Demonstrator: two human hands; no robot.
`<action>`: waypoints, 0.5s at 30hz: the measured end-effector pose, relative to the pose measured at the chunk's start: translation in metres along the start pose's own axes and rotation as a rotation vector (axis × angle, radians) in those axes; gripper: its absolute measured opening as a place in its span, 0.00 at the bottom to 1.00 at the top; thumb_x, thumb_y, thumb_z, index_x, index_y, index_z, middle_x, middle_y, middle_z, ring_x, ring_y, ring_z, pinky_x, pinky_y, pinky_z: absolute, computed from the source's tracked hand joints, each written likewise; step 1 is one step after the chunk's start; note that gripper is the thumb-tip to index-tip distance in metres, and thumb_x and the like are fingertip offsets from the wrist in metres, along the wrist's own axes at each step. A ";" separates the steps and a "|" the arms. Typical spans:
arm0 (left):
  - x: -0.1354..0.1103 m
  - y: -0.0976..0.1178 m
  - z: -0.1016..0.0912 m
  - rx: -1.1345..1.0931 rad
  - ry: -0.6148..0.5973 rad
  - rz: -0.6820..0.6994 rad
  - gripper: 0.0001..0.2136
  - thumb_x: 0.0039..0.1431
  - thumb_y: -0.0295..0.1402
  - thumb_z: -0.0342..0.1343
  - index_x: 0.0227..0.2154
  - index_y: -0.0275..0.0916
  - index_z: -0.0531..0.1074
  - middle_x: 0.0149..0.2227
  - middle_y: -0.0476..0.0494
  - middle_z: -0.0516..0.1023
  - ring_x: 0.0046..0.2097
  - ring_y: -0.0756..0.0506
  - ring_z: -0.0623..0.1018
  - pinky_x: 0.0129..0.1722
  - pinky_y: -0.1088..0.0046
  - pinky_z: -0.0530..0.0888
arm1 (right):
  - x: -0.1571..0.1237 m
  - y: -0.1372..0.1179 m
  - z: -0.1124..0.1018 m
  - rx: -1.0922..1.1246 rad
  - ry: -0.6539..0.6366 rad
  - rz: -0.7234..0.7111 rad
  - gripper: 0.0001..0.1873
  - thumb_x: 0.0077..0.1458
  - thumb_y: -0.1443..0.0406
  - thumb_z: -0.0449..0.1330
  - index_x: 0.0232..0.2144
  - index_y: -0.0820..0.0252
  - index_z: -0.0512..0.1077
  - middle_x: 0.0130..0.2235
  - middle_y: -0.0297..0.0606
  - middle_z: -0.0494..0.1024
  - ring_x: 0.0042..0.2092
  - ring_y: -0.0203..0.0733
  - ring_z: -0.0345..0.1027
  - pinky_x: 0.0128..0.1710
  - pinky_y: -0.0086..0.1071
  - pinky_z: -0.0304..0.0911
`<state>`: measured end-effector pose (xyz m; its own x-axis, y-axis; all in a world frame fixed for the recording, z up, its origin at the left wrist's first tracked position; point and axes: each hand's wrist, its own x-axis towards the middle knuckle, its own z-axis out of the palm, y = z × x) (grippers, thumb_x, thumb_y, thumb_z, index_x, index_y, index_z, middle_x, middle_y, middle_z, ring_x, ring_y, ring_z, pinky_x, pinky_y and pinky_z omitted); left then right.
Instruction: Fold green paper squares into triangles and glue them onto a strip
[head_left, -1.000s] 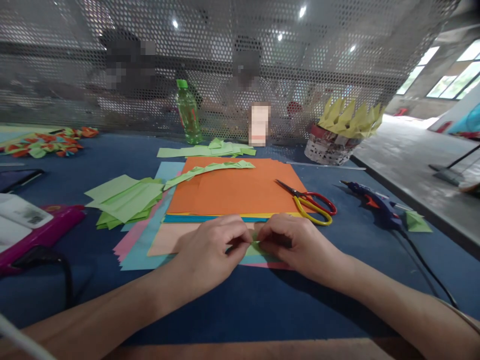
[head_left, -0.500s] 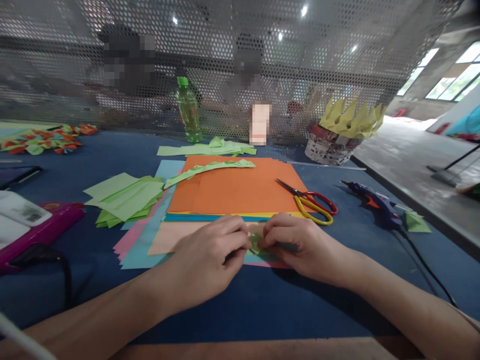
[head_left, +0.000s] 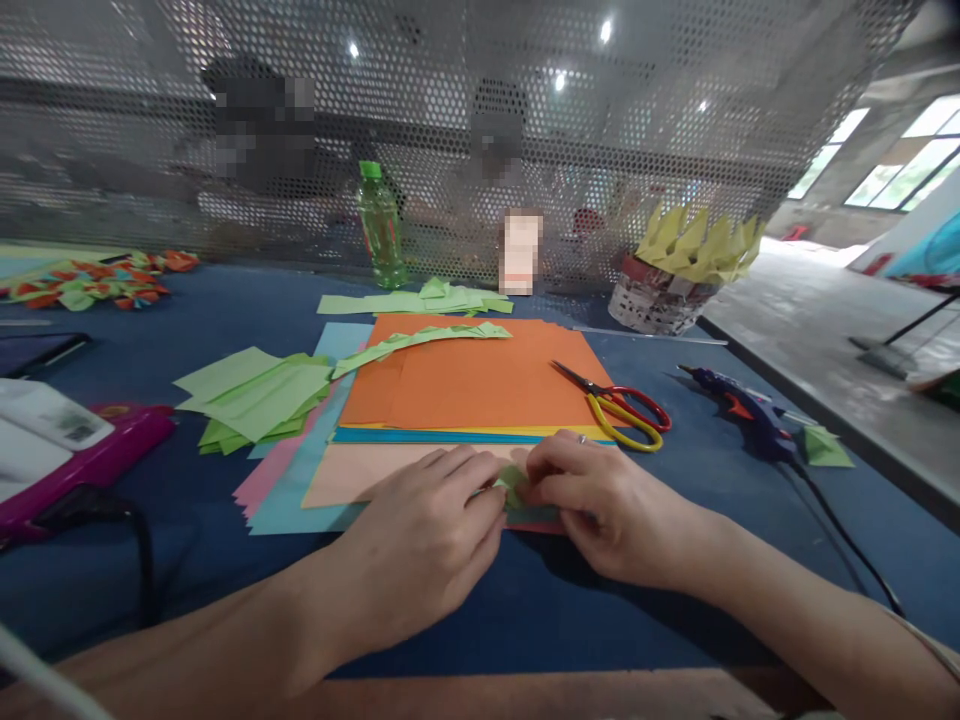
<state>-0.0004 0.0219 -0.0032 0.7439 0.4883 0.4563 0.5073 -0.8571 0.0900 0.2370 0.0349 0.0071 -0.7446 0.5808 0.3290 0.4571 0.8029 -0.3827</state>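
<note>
One blue table (head_left: 570,630) spreads before you, and one mesh screen (head_left: 420,90) closes its far side. On the table lies one paper stack (head_left: 480,385), showing six colours: orange, yellow, dark blue, peach, light blue and pink. Your two hands, left hand (head_left: 446,525) and right hand (head_left: 607,500), meet low over its near edge. At far right stands one pot (head_left: 656,295) with yellow paper points above its rim. Left of the stack is one pile (head_left: 259,395) of green sheets, too overlapped to count. Right of the stack you have one glue gun (head_left: 750,415); one pleated green strip (head_left: 420,340) and one pair of scissors (head_left: 630,415) lie on the orange. One bottle (head_left: 382,235) stands by the screen. Smallest, one green slip (head_left: 512,480) sits between your hands: your right fingertips pinch its right end; your left fingers touch its left, but I cannot tell whether they grip.
</note>
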 end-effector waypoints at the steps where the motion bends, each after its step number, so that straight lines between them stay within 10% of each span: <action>1: 0.000 0.001 0.000 0.039 0.001 0.021 0.09 0.68 0.24 0.50 0.38 0.31 0.76 0.42 0.35 0.76 0.47 0.38 0.75 0.47 0.56 0.75 | 0.000 0.000 0.001 -0.015 0.007 -0.015 0.18 0.50 0.79 0.53 0.36 0.62 0.78 0.41 0.43 0.76 0.41 0.43 0.70 0.41 0.36 0.66; 15: 0.001 0.008 0.001 0.220 0.042 0.158 0.13 0.71 0.30 0.50 0.44 0.25 0.77 0.41 0.35 0.81 0.44 0.38 0.78 0.45 0.58 0.76 | 0.000 -0.007 0.001 -0.148 0.009 -0.049 0.14 0.54 0.77 0.51 0.32 0.64 0.77 0.38 0.44 0.75 0.38 0.44 0.69 0.36 0.37 0.65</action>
<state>0.0051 0.0159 -0.0029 0.8053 0.3398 0.4858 0.4719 -0.8635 -0.1782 0.2337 0.0291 0.0085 -0.7637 0.5407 0.3526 0.4871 0.8412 -0.2350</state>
